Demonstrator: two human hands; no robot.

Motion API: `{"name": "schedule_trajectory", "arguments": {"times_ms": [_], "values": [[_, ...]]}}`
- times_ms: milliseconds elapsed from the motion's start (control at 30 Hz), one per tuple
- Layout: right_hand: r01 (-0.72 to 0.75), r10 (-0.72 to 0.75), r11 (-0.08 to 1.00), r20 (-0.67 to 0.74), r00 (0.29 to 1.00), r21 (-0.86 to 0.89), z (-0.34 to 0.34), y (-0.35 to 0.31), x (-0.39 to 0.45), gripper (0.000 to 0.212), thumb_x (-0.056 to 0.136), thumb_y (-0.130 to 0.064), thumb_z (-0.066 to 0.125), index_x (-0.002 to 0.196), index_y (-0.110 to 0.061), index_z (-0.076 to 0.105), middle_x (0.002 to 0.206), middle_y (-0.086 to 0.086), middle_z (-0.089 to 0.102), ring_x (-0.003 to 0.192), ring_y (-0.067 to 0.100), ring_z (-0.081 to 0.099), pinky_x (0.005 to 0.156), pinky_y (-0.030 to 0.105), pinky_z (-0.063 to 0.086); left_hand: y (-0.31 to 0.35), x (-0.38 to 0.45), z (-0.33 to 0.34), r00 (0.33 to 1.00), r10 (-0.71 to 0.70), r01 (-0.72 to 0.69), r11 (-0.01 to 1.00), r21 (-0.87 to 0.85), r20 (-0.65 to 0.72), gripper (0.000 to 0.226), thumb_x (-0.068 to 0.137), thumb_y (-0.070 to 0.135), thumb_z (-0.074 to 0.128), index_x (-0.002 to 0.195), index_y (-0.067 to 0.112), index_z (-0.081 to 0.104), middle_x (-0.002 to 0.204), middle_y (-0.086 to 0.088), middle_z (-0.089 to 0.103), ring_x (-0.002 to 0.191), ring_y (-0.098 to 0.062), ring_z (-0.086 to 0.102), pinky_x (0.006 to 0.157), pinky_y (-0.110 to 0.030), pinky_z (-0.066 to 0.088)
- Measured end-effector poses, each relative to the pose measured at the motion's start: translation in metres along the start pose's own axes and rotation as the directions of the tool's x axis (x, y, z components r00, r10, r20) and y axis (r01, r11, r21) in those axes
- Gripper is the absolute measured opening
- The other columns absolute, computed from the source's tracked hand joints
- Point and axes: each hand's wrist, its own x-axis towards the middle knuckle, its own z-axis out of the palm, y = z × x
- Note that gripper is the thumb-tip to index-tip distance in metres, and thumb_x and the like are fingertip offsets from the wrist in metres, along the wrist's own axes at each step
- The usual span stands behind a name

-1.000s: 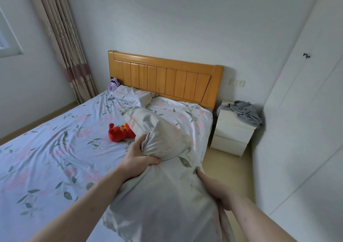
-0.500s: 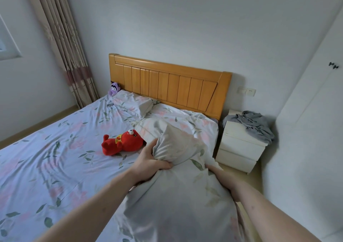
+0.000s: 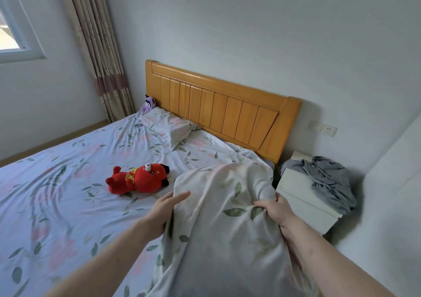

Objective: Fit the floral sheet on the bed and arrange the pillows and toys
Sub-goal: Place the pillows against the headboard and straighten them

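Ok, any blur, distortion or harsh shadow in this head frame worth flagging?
Head view: wide-angle bending bows the headboard and curtain; soft daylight from the window, no glare; nearest pillow fabric looks smeared; nightstand casts a dim shadow rightward.

A floral pillow (image 3: 223, 217) is held raised over the sheeted bed (image 3: 57, 183); a second pillow (image 3: 168, 128) and a red toy (image 3: 139, 178) are laid there.

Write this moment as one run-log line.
step: placing pillow | left hand: flat against it | right hand: grips it | red toy: on sheet
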Motion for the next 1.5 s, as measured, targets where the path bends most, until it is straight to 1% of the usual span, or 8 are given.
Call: {"name": "schedule_trajectory", "arguments": {"times_ms": [133, 333, 433, 667, 867, 1033, 1333, 1500], "values": [[0.055, -0.055, 0.998, 0.061, 0.997, 0.000, -0.021, -0.029, 0.050, 0.042, 0.070, -0.003, 0.085, 0.105, -0.022, 0.069, 0.100, 0.008, 0.075, 0.091, 0.032, 0.071, 0.080, 0.045, 0.060, 0.006, 0.037, 0.024, 0.995, -0.062, 0.057, 0.996, -0.072, -0.076, 0.066, 0.070, 0.044, 0.088, 0.125, 0.013, 0.070, 0.118, -0.013, 0.074, 0.108, -0.033, 0.071, 0.100, -0.047, 0.053], [0.119, -0.115, 0.993, 0.160, 0.980, -0.013, -0.033, -0.064, 0.146, 0.048, 0.071, 0.004, 0.083, 0.111, -0.019, 0.069, 0.103, 0.006, 0.074, 0.093, 0.031, 0.070, 0.075, 0.039, 0.058, 0.033, 0.110, 0.050, 0.979, -0.176, 0.174, 0.984, -0.024, -0.102, 0.053, 0.083, 0.053, 0.075, 0.121, 0.017, 0.068, 0.115, -0.008, 0.075, 0.106, -0.024, 0.073, 0.101, -0.040, 0.051], [0.146, -0.129, 0.986, 0.192, 0.973, -0.082, -0.033, -0.078, 0.197, 0.051, 0.069, 0.004, 0.084, 0.112, -0.019, 0.069, 0.104, 0.007, 0.074, 0.093, 0.030, 0.071, 0.076, 0.040, 0.058, 0.035, 0.152, 0.059, 0.966, -0.216, 0.220, 0.975, 0.014, -0.142, 0.059, 0.074, 0.044, 0.085, 0.122, 0.014, 0.068, 0.111, -0.007, 0.077, 0.103, -0.023, 0.074, 0.098, -0.039, 0.054], [0.195, -0.128, 0.941, 0.243, 0.962, -0.275, -0.042, -0.116, 0.338, 0.076, 0.051, -0.027, 0.099, 0.118, -0.026, 0.064, 0.107, -0.003, 0.074, 0.096, 0.022, 0.072, 0.089, 0.047, 0.059, 0.044, 0.291, 0.078, 0.951, -0.128, 0.110, 0.991, -0.078, -0.280, 0.060, 0.067, 0.009, 0.091, 0.122, 0.009, 0.066, 0.105, -0.009, 0.078, 0.093, -0.031, 0.076, 0.082, -0.044, 0.060], [0.167, -0.067, 0.891, 0.241, 0.968, -0.421, -0.059, -0.142, 0.433, 0.108, 0.054, -0.050, 0.095, 0.146, -0.020, 0.045, 0.131, -0.004, 0.064, 0.114, 0.021, 0.064, 0.102, 0.045, 0.052, 0.061, 0.383, 0.109, 0.942, -0.103, 0.071, 0.991, -0.110, -0.319, 0.076, 0.052, 0.013, 0.092, 0.122, 0.009, 0.065, 0.105, -0.009, 0.078, 0.094, -0.030, 0.075, 0.086, -0.047, 0.061], [0.175, -0.034, 0.873, 0.301, 0.953, -0.455, -0.043, -0.177, 0.521, 0.068, 0.069, -0.038, 0.092, 0.121, -0.021, 0.053, 0.109, -0.003, 0.068, 0.097, 0.017, 0.067, 0.087, 0.040, 0.056, 0.088, 0.455, 0.115, 0.925, -0.082, 0.050, 0.994, -0.096, -0.371, 0.069, 0.056, 0.013, 0.090, 0.120, 0.012, 0.065, 0.103, -0.008, 0.078, 0.093, -0.029, 0.075, 0.085, -0.047, 0.061], [0.222, 0.019, 0.821, 0.414, 0.910, -0.527, -0.001, -0.197, 0.695, 0.058, 0.069, -0.042, 0.090, 0.111, -0.025, 0.054, 0.104, -0.004, 0.070, 0.091, 0.017, 0.069, 0.082, 0.040, 0.058, 0.110, 0.577, 0.123, 0.821, -0.132, 0.066, 0.988, -0.137, -0.556, 0.067, 0.062, 0.013, 0.090, 0.123, 0.017, 0.063, 0.104, -0.005, 0.078, 0.091, -0.027, 0.076, 0.079, -0.044, 0.062], [0.297, 0.048, 0.779, 0.525, 0.850, -0.552, 0.028, -0.198, 0.792, 0.062, 0.078, -0.041, 0.083, 0.125, -0.022, 0.047, 0.111, -0.006, 0.064, 0.097, 0.013, 0.064, 0.076, 0.031, 0.054, 0.113, 0.654, 0.126, 0.714, -0.204, 0.112, 0.978, -0.178, -0.670, 0.055, 0.070, 0.012, 0.089, 0.118, 0.017, 0.062, 0.101, -0.006, 0.077, 0.088, -0.027, 0.076, 0.080, -0.045, 0.062]]}}
